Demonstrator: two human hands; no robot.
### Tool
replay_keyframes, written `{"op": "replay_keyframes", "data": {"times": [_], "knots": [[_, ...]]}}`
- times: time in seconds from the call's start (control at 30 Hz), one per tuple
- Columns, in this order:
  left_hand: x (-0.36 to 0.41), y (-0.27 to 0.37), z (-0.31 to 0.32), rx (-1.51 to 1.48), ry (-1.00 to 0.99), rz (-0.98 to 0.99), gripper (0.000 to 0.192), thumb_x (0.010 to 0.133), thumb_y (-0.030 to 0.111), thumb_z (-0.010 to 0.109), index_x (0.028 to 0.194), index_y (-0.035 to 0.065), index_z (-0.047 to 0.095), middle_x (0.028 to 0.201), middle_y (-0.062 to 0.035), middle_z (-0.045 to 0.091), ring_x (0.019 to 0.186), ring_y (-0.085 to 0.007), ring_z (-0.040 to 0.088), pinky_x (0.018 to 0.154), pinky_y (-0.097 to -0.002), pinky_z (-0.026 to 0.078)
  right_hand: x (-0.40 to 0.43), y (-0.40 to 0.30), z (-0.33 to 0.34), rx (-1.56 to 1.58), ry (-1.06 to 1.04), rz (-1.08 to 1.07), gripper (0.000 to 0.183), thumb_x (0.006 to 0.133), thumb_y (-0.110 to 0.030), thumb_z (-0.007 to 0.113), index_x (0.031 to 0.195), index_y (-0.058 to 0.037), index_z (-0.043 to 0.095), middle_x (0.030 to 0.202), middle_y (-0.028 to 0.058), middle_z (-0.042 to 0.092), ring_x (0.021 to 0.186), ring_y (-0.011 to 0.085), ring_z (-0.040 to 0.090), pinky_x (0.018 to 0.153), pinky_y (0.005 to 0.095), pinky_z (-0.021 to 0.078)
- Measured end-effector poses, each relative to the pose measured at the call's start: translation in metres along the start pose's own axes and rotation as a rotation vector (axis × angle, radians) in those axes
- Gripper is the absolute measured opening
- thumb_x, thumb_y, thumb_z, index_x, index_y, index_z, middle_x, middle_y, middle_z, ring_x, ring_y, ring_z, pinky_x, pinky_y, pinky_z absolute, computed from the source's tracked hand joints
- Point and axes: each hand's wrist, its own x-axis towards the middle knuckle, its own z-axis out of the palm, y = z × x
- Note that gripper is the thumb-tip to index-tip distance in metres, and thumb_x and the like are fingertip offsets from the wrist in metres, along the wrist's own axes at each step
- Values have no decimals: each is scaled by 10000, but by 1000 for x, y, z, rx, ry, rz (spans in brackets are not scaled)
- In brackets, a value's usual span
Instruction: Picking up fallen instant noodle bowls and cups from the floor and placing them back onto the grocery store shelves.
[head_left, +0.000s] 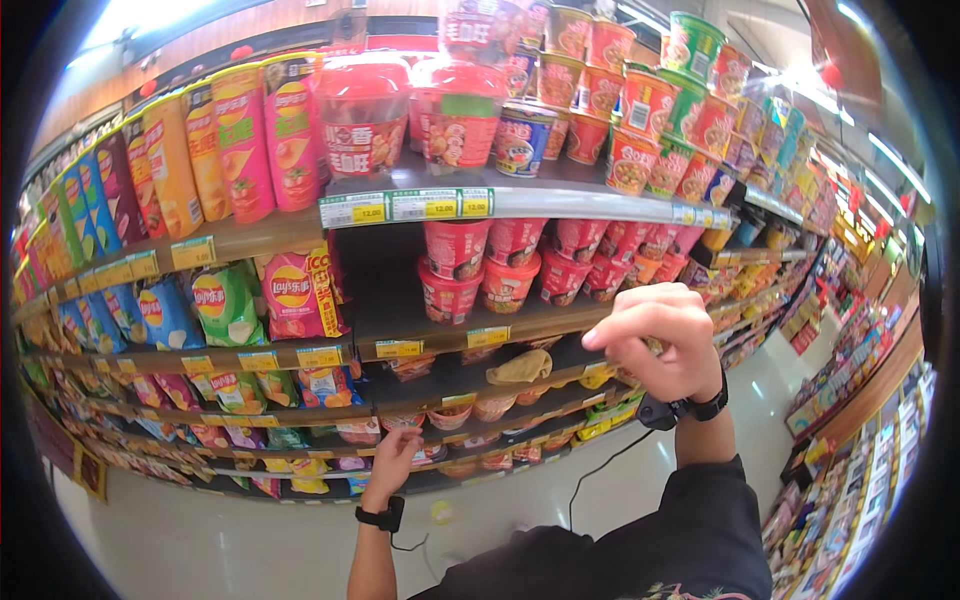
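My right hand (664, 341) is raised in front of the shelves, its fingers curled and its index finger bent leftward. Nothing shows in it, and its palm is turned out of sight. Behind it, red instant-noodle cups (564, 277) stand in stacks on the second shelf. A crumpled tan cloth (521, 367) lies on the shelf below, to the left of this hand. Lower down, my left hand (397, 456) hangs loosely bent, with no object visible in it. The nearest goods are bowl-shaped noodle packs (450, 414) on a low shelf; I cannot tell whether it touches anything.
Tall Lay's crisp canisters (241, 142) line the upper left shelf, with Lay's bags (225, 304) beneath. Large lidded tubs (364, 112) and stacked cups (525, 139) fill the top shelf. Black cables (576, 480) hang near my wrists. Another shelf (862, 409) borders the aisle floor (765, 375) at right.
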Motion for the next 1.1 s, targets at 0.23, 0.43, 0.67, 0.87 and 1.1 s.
{"op": "replay_keyframes", "data": {"times": [0.23,0.43,0.67,0.87,1.1], "knots": [[38,131,52,116,-142,288,184,888,37,534,1065,-1,567,949,-81,636,891,-144,604,792,-284,483,-21,66,-30,-110,334,346,179,828,33,562,976,-49,619,656,-21,455,575,36,410,525,197,339],[69,222,103,206,-186,472,310,881,29,526,1187,17,474,1161,-121,582,1077,-186,553,904,-320,443,-45,149,-67,29,578,407,379,815,49,549,1173,-71,513,757,-14,442,583,23,394,524,185,333],[135,331,194,210,-195,644,513,899,79,533,1343,49,279,1348,-188,428,1249,-259,420,1000,-366,383,-59,232,-108,44,617,471,522,807,-31,585,1310,-37,442,778,60,571,642,126,521,644,268,436],[232,390,277,209,-64,625,777,841,281,663,1382,-33,202,1325,-269,427,1221,-299,456,996,-393,392,-50,259,-135,201,492,564,576,801,-87,593,1339,-5,406,765,116,608,685,181,580,662,326,459],[255,424,338,240,26,535,860,784,286,723,1397,-59,227,1291,-192,472,1155,-221,504,928,-329,432,-37,313,-134,-49,505,331,658,781,-132,560,1394,-27,345,808,167,647,716,263,635,672,366,486]]}}
